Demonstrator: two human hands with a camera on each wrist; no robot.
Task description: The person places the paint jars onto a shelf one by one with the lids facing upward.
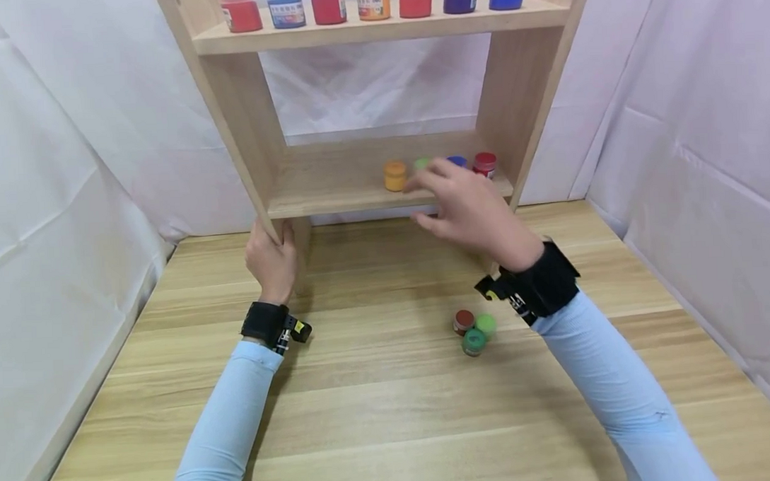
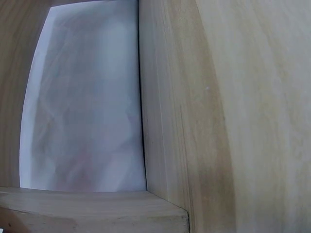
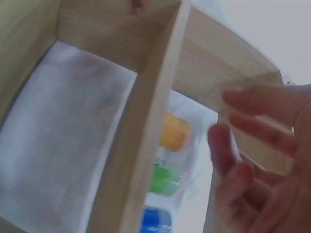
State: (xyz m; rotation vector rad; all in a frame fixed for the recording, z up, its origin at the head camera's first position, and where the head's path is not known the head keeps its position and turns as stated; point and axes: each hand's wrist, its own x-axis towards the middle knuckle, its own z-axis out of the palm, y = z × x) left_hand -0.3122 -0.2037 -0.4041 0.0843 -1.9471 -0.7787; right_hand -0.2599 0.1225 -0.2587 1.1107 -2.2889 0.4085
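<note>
At the lower left of a wooden shelf (image 1: 378, 34), my left hand (image 1: 272, 262) grips the side panel, its thumb on the inner face. My right hand (image 1: 473, 208) hovers before the lower board with loosely bent fingers and nothing between them. On that board stand small paint jars: an orange jar (image 1: 395, 176), a light green jar (image 1: 422, 164) and a blue jar (image 1: 456, 161), both partly behind the hand, and a red jar (image 1: 484, 165). The right wrist view shows the orange jar (image 3: 175, 132), green jar (image 3: 164, 178) and blue jar (image 3: 156, 221) apart from the fingers.
On the wooden table, a dark red jar (image 1: 463, 321), a light green jar (image 1: 486, 325) and a dark green jar (image 1: 474, 341) stand close together. Several larger paint jars line the upper board, including an orange one (image 1: 373, 3). White cloth (image 1: 51, 174) surrounds the table.
</note>
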